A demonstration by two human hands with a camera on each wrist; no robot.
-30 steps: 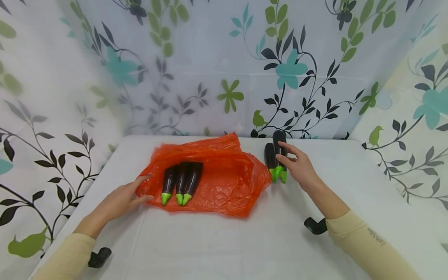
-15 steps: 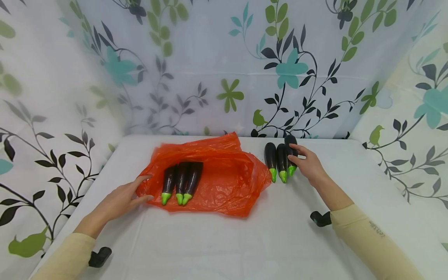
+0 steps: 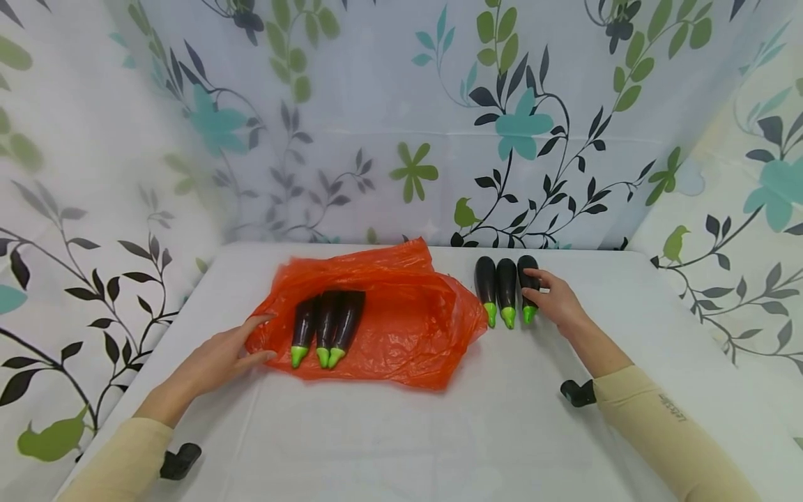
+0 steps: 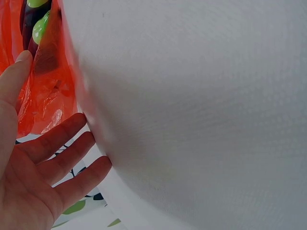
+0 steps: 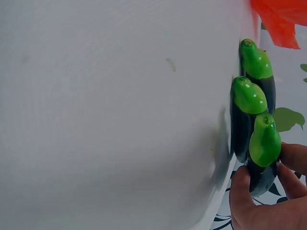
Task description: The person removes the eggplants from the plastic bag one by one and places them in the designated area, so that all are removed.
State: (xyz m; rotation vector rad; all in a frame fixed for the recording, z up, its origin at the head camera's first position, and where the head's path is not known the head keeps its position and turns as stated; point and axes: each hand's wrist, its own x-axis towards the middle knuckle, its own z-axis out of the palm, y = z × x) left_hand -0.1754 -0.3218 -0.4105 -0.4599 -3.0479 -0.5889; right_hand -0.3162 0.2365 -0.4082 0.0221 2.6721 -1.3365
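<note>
An orange-red plastic bag [image 3: 401, 341] lies spread with its mouth toward me. Three dark eggplants [image 3: 326, 324] with green stem ends rest inside on its left. My left hand [image 3: 216, 359] is at the bag's left edge, thumb and fingers spread; in the left wrist view the thumb [image 4: 17, 72] lies along the orange-red plastic. Right of the bag, three more eggplants stand in a row, stem ends toward me. My right hand [image 3: 558, 300] pinches the rightmost eggplant [image 3: 528, 263] between thumb and fingers, beside the middle one [image 3: 506, 282] and the left one [image 3: 485, 279].
The white table [image 3: 376, 439] ends at a back edge just behind the bag and the eggplants. A leaf-patterned curtain [image 3: 351, 90] hangs behind and along both sides. The left eggplant of the row has its stem end close to the bag's right edge.
My right hand has moved right with an eggplant and lowered it beside the other two, which now lie uncovered. The left hand and the bag have not moved.
</note>
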